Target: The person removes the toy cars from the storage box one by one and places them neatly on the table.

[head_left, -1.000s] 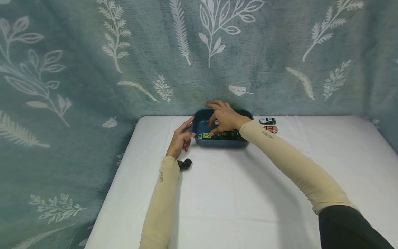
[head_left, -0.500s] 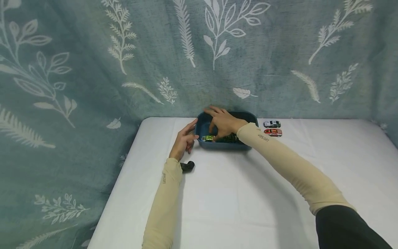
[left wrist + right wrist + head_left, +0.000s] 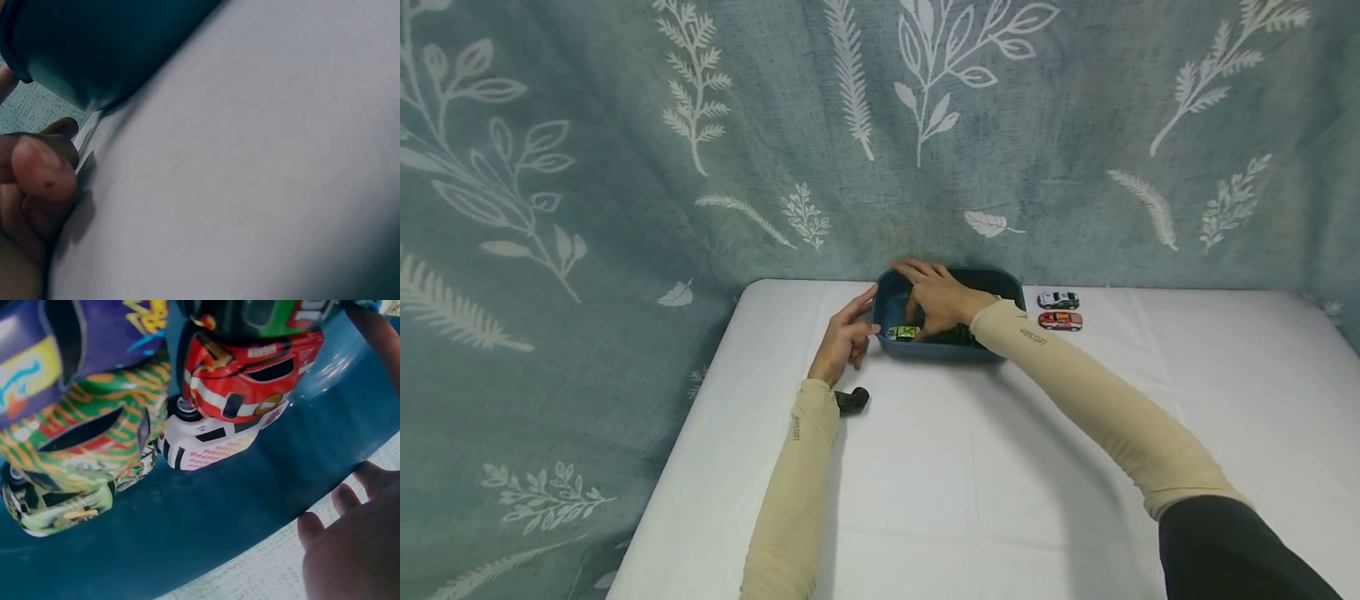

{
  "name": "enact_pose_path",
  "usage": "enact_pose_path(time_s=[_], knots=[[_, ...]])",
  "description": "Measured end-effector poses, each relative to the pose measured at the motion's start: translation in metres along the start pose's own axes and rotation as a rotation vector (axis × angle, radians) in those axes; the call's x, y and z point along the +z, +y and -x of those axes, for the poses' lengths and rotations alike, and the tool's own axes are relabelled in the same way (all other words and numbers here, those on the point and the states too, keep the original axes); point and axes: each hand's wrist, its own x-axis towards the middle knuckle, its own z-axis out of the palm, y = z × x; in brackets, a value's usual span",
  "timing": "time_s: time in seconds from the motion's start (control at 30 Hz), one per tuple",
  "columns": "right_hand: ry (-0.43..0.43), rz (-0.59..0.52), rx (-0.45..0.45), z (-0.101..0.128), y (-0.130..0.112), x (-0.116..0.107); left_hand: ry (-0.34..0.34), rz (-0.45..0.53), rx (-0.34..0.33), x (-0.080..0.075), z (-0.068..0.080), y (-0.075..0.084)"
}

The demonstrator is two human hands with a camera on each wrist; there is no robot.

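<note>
Soft even light, faint shadows; both wrist views blurred and dim at corners

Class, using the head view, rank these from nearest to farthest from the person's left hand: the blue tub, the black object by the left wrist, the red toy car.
1. Blue tub, touching the left hand.
2. Black object, beside the wrist.
3. Red car, beyond the tub's right side.

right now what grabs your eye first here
A dark blue tub at the table's far edge, with the right hand reaching into it over bright toy cars. The left hand rests against its left side, and two more cars sit just right of it.
</note>
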Motion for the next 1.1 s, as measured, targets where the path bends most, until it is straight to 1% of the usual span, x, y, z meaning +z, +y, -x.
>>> enact_pose_path(time_s=[0.27,0.43,0.57,0.67,0.77,0.9,1.0,1.1], knots=[[0.025,-0.007,-0.005,0.006,0.003,0.003,-0.021,-0.005,0.008,0.006,-0.001,0.0],[0.023,-0.009,-0.011,0.011,0.007,0.001,-0.028,-0.005,0.006,0.009,-0.001,0.001],[0.021,-0.007,-0.023,0.015,0.012,-0.006,-0.026,-0.001,0.006,0.01,-0.003,0.0],[0.019,0.005,-0.043,0.018,0.013,-0.015,-0.022,-0.001,0.004,0.009,-0.004,-0.001],[0.025,0.003,-0.054,0.027,0.012,-0.028,-0.016,-0.004,0.007,0.008,-0.004,-0.001],[0.088,-0.008,-0.073,0.045,0.013,-0.045,-0.002,-0.012,0.017,0.005,-0.002,0.0],[0.148,-0.011,-0.082,0.061,0.019,-0.053,0.005,-0.016,0.017,0.003,0.0,0.0],[0.167,-0.034,-0.062,0.079,0.029,-0.059,0.008,-0.025,0.014,0.002,0.002,0.0]])
